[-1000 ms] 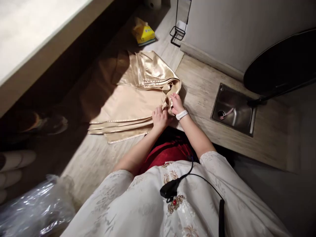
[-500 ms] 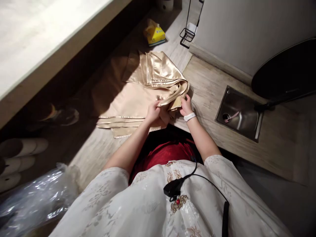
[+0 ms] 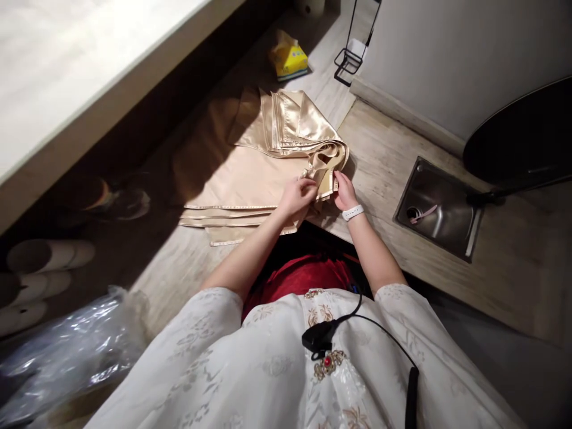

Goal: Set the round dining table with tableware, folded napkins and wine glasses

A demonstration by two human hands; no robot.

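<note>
From the head camera, a champagne satin cloth (image 3: 268, 179) lies spread on a pale wood-grain worktop (image 3: 388, 149), directly ahead of the person's chest, with its long hemmed edges layered at about 9 o'clock from the hands. Its gathered, folded part bunches at about 1 o'clock. The left hand (image 3: 297, 198) rests on the fold, its grip closed on the satin. The right hand (image 3: 346, 193), a white watch band (image 3: 353, 213) on its wrist, pinches the folded edge between thumb and fingers, just beside the left. Around them, a yellow tissue packet (image 3: 288, 56) sits at 12 o'clock, a black wire rack (image 3: 351, 59) at 1 o'clock, and a steel sink (image 3: 435, 208) at 3 o'clock. A clear plastic bag (image 3: 67, 357) lies at 8 o'clock, and pale slippers (image 3: 49, 256) at 9 o'clock.
</note>
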